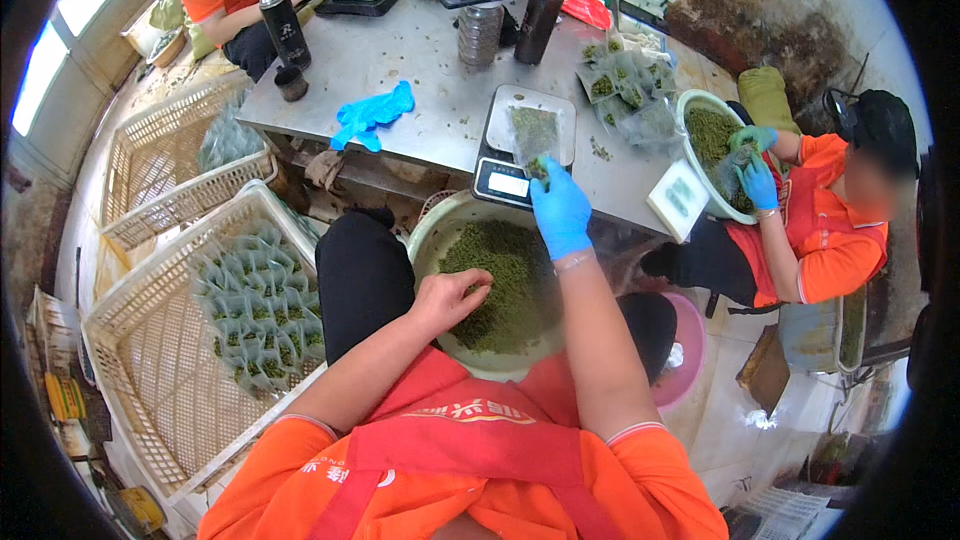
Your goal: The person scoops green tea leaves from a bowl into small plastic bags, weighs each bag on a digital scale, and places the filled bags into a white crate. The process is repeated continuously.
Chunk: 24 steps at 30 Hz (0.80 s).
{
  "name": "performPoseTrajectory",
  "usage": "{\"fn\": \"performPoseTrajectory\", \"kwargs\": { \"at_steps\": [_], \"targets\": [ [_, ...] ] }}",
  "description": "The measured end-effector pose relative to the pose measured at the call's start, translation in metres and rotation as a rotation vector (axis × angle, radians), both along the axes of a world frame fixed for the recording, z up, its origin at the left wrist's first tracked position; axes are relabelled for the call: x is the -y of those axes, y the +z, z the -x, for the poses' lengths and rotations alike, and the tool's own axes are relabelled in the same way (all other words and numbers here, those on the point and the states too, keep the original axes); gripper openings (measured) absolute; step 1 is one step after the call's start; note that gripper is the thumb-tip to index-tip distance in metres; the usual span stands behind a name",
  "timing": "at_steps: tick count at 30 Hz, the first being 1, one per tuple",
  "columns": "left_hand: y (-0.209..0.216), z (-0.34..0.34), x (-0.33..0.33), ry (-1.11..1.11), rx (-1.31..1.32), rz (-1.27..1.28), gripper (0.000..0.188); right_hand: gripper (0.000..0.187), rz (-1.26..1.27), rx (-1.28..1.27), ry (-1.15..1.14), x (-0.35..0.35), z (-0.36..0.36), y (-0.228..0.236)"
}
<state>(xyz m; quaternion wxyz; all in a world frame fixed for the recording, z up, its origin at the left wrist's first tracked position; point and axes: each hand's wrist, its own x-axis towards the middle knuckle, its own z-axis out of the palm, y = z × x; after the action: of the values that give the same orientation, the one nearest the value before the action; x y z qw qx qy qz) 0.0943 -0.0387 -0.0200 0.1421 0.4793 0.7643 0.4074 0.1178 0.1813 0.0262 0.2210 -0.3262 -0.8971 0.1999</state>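
On the metal table, a clear plastic bag of small green peppercorn-like grains lies on a white digital scale. My right hand, in a blue glove, is at the bag's near end, its fingers closed on a small clump of the green grains. Between my knees stands a pale round basin, partly filled with loose green grains. My bare left hand hovers over the basin's left side. Its fingers are curled together, and whatever they may hold is hidden.
Left, a white plastic crate holds rows of filled bags; another crate stands behind. A blue glove, flasks and filled bags lie across the table. Co-workers sit right, beside a basin, and far left.
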Motion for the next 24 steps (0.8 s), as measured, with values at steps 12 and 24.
{"fn": "performPoseTrajectory", "kwargs": {
  "at_steps": [12,24],
  "targets": [
    [0.011,0.0,-0.01,-0.031,0.451,0.003,0.035,0.015,1.054,-0.32,0.227,0.081,-0.083,-0.017],
    [0.005,0.006,-0.002,-0.001,0.941,-0.162,0.025,0.017,1.769,-0.68,0.052,0.071,-0.089,-0.008]
  ]
}}
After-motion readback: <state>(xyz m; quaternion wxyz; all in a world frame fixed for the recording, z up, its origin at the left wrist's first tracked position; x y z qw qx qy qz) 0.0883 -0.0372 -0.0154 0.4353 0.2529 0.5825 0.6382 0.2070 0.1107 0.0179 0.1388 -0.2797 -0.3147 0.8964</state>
